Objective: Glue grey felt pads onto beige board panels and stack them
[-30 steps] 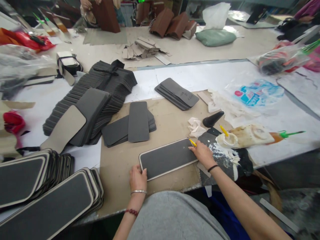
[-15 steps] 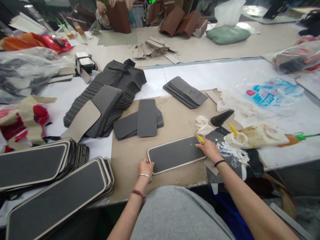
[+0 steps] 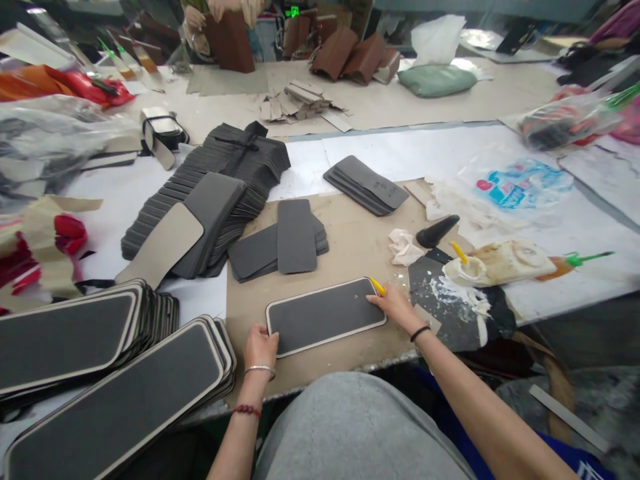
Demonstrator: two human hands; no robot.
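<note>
A dark grey rounded panel with a pale rim [image 3: 325, 315] lies flat on the brown cardboard sheet [image 3: 350, 247] in front of me. My left hand [image 3: 260, 347] has its fingers curled on the panel's near left corner. At the panel's right end my right hand [image 3: 395, 305] is closed on a yellow-handled brush [image 3: 377, 286], whose handle pokes out past my fingers. Right of that hand is a black board smeared with white glue [image 3: 460, 303], with a glue pot [image 3: 464, 269] holding another yellow stick.
Two fanned stacks of rimmed panels [image 3: 115, 373] fill the near left. Plain dark grey pieces lie in a big pile [image 3: 215, 180], a small stack [image 3: 295, 237] and another [image 3: 365, 183]. A crumpled tissue [image 3: 405, 248] and a black cone [image 3: 437, 230] sit nearby. Brown bags stand at the far table edge [image 3: 350, 57].
The panel and both hands sit further left in view than half a second ago. My hands keep their places at the panel's two ends.
</note>
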